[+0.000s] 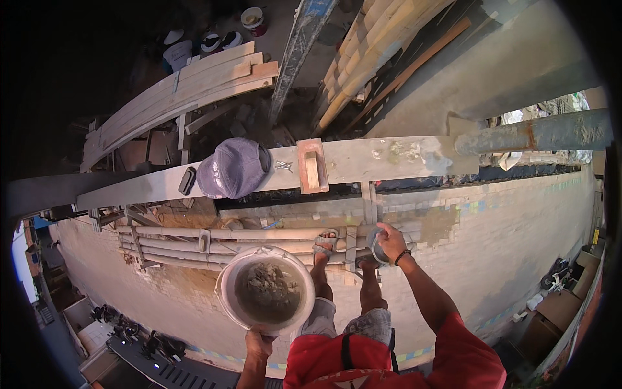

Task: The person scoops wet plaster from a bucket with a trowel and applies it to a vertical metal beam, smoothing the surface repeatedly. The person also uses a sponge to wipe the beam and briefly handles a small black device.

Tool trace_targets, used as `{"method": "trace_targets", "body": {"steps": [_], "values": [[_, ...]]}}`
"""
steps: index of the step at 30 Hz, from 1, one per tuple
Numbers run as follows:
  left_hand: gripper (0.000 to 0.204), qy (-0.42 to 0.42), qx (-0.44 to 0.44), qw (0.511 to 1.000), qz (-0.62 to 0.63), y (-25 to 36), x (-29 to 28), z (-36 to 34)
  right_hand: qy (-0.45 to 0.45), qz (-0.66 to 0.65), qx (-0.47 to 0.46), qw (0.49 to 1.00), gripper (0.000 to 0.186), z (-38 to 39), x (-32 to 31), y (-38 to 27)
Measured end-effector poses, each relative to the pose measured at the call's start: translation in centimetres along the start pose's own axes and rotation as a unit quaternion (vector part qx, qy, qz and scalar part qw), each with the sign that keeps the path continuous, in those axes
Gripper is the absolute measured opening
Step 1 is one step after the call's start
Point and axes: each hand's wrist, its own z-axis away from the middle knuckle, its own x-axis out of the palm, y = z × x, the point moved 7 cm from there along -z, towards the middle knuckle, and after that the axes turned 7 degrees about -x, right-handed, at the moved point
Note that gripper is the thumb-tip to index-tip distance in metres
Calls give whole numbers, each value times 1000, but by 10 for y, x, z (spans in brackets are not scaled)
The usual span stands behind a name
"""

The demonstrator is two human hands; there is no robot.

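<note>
A white bucket (223, 288) with wet grey mortar (271, 288) inside is tilted up in front of me. My left hand (259, 341) is closed on its near side, at the bottom of the rim. Out to the right, my right hand (392, 241) grips a small round grey cup (376, 245) above the bamboo poles near my foot. Just beyond the bucket, a purple-grey cap (234, 168) lies on a concrete beam (389, 160). Beside it are several nails (284, 165) and a plastering float (313, 166) with a wooden handle.
My sandalled feet stand on bamboo poles (175, 246), high above a paved ground (440, 292). A small black object (187, 181) lies at the beam's left. Stacked planks (188, 91), upright bamboo (363, 55) and a metal post (298, 58) rise beyond. A person (176, 52) is far below.
</note>
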Motion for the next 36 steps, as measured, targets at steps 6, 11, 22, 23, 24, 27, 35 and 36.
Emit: {"method": "trace_targets", "body": {"steps": [6,11,22,23,24,27,35,36], "values": [[57,52,41,994,84,17,-48,-21,36,-5,-101,994,40,-92,19,-166],[46,43,28,987,153,18,-70,-34,75,168,-155,971,62,-136,62,-239],[50,93,-37,980,173,0,-82,-45,32,267,-111,957,66,-130,108,-215],[51,92,-32,980,175,4,-85,-42,9,250,-114,961,67,-110,114,-217],[52,79,-36,982,170,6,-78,-43,-3,244,-110,963,68,-85,101,-214],[48,51,-37,987,148,13,-70,-55,-64,207,-94,972,73,-9,60,-190],[47,22,-64,992,106,36,-51,-99,104,222,260,934,72,168,-119,-44],[45,31,-64,992,101,40,-51,-101,130,206,288,926,76,188,-133,-34]]}}
